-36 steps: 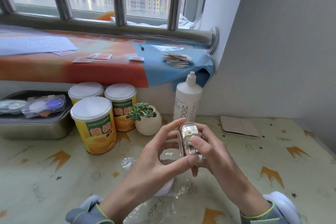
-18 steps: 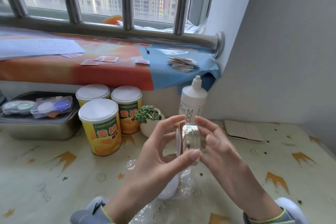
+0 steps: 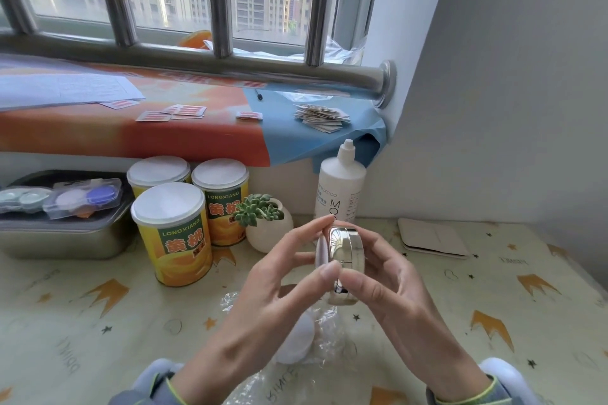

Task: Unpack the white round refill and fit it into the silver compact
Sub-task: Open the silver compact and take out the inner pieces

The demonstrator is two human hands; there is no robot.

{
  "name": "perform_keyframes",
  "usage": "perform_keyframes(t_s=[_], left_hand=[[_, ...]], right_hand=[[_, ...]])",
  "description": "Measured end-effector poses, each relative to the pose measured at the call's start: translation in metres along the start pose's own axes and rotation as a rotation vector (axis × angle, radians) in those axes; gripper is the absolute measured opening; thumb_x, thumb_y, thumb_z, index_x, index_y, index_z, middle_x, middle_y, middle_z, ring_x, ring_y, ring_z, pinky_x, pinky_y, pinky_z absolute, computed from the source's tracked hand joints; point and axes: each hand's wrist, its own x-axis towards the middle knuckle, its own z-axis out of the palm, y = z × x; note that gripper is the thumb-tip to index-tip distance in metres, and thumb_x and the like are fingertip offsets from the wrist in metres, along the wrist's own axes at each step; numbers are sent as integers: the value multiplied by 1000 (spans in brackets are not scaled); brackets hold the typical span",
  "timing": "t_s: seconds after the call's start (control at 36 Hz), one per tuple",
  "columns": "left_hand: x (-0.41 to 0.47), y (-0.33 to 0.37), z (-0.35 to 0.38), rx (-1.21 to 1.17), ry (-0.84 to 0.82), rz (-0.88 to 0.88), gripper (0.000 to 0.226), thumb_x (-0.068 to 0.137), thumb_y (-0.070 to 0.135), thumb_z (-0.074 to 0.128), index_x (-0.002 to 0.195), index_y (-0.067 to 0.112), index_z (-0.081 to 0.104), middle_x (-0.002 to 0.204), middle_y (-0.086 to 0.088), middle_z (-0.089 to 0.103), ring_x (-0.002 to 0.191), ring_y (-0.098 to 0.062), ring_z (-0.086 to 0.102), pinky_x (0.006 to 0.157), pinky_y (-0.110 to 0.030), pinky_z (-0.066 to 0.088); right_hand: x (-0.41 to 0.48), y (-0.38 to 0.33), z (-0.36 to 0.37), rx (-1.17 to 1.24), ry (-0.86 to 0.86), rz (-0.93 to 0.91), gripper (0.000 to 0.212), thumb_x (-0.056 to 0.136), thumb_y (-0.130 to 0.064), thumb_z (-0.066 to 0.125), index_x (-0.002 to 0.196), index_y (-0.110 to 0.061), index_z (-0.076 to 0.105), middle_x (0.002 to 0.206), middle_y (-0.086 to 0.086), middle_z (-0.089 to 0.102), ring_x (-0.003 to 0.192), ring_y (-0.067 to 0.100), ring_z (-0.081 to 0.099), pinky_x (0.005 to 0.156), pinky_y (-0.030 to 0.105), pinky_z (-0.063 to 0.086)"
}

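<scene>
I hold the silver compact [image 3: 343, 248] on edge above the table, between both hands. My left hand [image 3: 276, 289] pinches it with forefinger on top and thumb at its near rim. My right hand [image 3: 391, 276] cups it from the right, thumb on its lower front. A pale lid edge [image 3: 319, 251] stands slightly apart on the compact's left side. The white round refill [image 3: 296, 344] lies on the table below my left wrist, on crumpled clear plastic wrap [image 3: 325, 329].
Behind stand three yellow cans [image 3: 174, 240], a small succulent pot [image 3: 268, 227] and a white bottle [image 3: 340, 187]. A steel tray [image 3: 59, 237] holding lens cases sits at left. A beige pouch [image 3: 431, 238] lies at right, near the grey wall.
Both hands have turned the compact, so its shiny curved side faces me and a pale lid edge has parted on its left. The view has also dropped a little.
</scene>
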Motion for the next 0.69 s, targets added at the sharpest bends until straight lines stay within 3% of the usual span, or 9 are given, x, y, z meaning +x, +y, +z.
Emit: perform_keyframes(t_s=[0.14, 0.22, 0.33, 0.39, 0.47, 0.56, 0.69], left_hand=[[2, -2, 3, -65, 39, 7, 63, 78, 63, 64, 136, 47, 46, 125, 5, 67, 115, -19, 64, 74, -31, 61], [1, -4, 4, -92, 53, 17, 64, 79, 59, 65, 138, 43, 46, 128, 3, 66, 119, -20, 62, 84, -37, 60], [-1, -3, 8, -25, 55, 35, 61, 85, 60, 56, 142, 51, 36, 134, 16, 61, 126, -12, 56, 97, -53, 52], [-2, -2, 10, 38, 66, 52, 58, 89, 58, 48, 143, 54, 29, 140, 24, 54, 131, -2, 49, 102, -37, 49], [-4, -3, 13, 117, 92, 76, 58, 92, 56, 36, 147, 54, 17, 146, 40, 35, 135, 16, 32, 102, -2, 29], [-6, -3, 15, 119, 89, 60, 60, 93, 54, 31, 149, 53, 7, 151, 40, 24, 139, 17, 21, 103, 3, 20], [-6, -5, 17, 141, 109, 100, 59, 96, 49, 30, 151, 47, 8, 155, 29, 29, 141, 12, 24, 106, -2, 22]], right_hand=[[1, 4, 9, -54, 16, -17, 69, 63, -57, 82, 125, -32, 64, 122, 5, 71, 115, 22, 67, 88, 32, 57], [2, 5, 11, -67, 39, -34, 72, 58, -59, 85, 123, -33, 66, 118, 7, 73, 110, 24, 69, 82, 31, 59], [2, 5, 10, -63, 64, -31, 73, 57, -57, 86, 123, -31, 67, 117, 11, 73, 109, 28, 69, 81, 33, 60], [2, 5, 10, -77, 68, -29, 72, 61, -56, 85, 125, -31, 66, 119, 12, 72, 110, 28, 69, 82, 33, 59], [1, 5, 11, -103, 64, -41, 66, 68, -46, 82, 129, -30, 64, 121, 8, 72, 109, 24, 69, 82, 28, 58], [1, 4, 13, -115, 73, -49, 70, 66, -48, 82, 131, -29, 62, 122, 4, 71, 109, 21, 70, 81, 24, 58], [1, 5, 14, -115, 82, -64, 65, 70, -38, 78, 132, -24, 63, 120, 5, 72, 105, 23, 71, 78, 26, 59]])
